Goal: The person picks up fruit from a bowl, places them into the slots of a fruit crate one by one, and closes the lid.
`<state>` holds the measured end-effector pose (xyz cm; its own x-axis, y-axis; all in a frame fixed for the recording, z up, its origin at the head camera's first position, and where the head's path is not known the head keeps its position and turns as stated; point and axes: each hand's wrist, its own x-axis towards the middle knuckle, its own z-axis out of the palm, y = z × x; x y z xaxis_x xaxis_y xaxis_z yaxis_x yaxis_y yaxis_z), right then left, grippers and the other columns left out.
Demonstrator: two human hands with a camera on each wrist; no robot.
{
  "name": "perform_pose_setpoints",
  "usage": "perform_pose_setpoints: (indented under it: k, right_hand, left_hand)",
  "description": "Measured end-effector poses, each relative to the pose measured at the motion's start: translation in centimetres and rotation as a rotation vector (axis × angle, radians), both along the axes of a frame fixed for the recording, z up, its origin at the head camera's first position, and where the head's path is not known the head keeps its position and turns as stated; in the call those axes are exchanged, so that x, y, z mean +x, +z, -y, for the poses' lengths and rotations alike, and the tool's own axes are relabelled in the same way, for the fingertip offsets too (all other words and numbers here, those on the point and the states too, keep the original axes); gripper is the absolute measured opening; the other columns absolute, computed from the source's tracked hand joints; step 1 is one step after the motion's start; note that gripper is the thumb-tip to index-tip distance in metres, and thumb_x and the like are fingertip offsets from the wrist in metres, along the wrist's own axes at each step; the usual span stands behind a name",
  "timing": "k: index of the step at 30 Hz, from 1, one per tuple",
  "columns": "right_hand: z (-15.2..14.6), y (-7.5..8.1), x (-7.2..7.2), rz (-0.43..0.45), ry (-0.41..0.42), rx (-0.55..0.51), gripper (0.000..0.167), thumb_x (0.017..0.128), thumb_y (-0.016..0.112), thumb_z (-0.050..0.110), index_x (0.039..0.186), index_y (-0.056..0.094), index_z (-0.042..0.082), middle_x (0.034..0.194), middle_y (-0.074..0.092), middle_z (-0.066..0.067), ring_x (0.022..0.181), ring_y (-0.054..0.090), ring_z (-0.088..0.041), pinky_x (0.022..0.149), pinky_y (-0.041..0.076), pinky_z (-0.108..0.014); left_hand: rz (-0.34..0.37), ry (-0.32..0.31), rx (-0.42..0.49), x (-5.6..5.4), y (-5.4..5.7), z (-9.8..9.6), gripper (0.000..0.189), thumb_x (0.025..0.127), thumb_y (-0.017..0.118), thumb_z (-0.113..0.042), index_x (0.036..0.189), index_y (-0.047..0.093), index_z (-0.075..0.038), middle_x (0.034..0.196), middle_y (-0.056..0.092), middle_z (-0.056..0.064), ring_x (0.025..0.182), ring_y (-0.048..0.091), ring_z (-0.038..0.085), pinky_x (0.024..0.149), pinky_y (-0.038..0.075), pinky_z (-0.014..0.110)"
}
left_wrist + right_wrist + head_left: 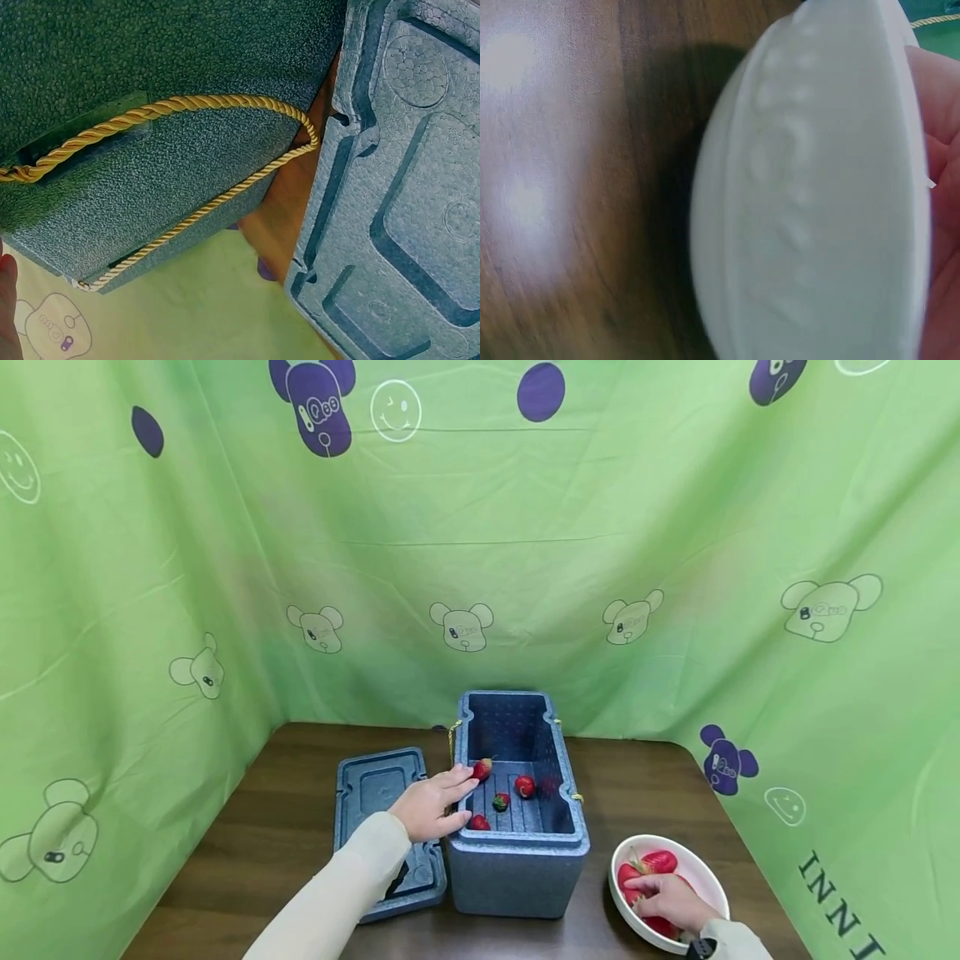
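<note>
My left hand (431,806) rests on the left rim of a blue foam box (517,881), its fingers stretched out. Several strawberries (525,787) lie on the ribbed floor inside that box. On the right, my right hand (671,902) reaches into a white bowl (703,878) of strawberries (660,862). Its thumb and fingers pinch a strawberry (633,897) near the bowl's left side. In the right wrist view, the bowl's outer wall (832,187) covers most of the hand and hides the fingertips.
The box's foam lid (378,785) lies on the wooden table (247,852), left of the box. A yellow twisted rope (225,101) hangs along the box's left side. Green printed cloth (480,510) encloses the table at the back and sides.
</note>
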<state>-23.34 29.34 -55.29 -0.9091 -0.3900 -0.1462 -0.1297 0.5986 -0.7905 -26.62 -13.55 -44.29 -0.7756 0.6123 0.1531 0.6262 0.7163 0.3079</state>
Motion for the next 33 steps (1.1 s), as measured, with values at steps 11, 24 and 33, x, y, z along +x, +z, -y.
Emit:
perform_pose_setpoints:
  k: [11,24,33]
  right_hand:
    - [-2.1,3.1,-0.7,0.017,0.067,-0.030,0.041,0.076,0.064,0.002,0.108,0.057,-0.023,0.088,0.066,-0.016,0.066,0.053,-0.001,0.058,0.047,-0.023]
    - [-0.7,8.4,-2.9,-0.001,0.058,-0.039,0.045,0.080,0.061,0.004,0.116,0.053,-0.022,0.092,0.067,-0.016,0.074,0.057,-0.001,0.066,0.050,-0.021]
    - [1.4,12.4,-5.1,-0.092,0.093,-0.030,0.044,0.082,0.064,0.006,0.117,0.055,-0.020,0.091,0.068,-0.013,0.076,0.056,0.000,0.067,0.051,-0.022]
  left_hand:
    - [0.021,-0.009,0.021,0.5,-0.5,-0.7,0.055,0.094,0.049,-0.035,0.141,0.048,-0.007,0.147,0.042,0.008,0.137,0.036,0.024,0.109,0.033,0.039]
    - [-0.003,-0.021,-0.004,0.4,-0.3,-0.2,0.055,0.095,0.048,-0.035,0.142,0.047,-0.007,0.148,0.042,0.009,0.138,0.036,0.023,0.109,0.033,0.038]
    - [-0.005,-0.015,-0.012,0.3,0.2,0.1,0.055,0.094,0.048,-0.035,0.141,0.048,-0.007,0.148,0.042,0.008,0.137,0.036,0.023,0.109,0.032,0.038]
